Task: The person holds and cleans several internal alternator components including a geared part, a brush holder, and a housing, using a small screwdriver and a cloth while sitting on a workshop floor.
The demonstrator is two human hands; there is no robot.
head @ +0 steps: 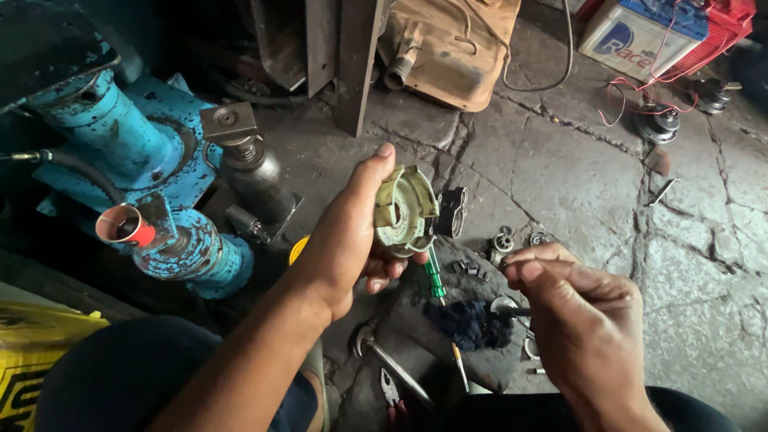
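Left hand [352, 240]: clenched around a round greenish housing [404, 210], which is held raised above the floor, open face turned toward the right.
Right hand [580, 320]: closed on a thin dark tool [512, 312], pinched between thumb and fingers beside a dark blue rag [468, 324].
Floor [560, 168]: cracked concrete; small metal parts [504, 240] are scattered just below the housing.
Handling note: the housing is judged best kept steady by its rim, the tool brought in squarely.
Edges: a blue press [136, 160] and bottle jack [254, 180] stand close on the left.
Open room: more is left to the right.
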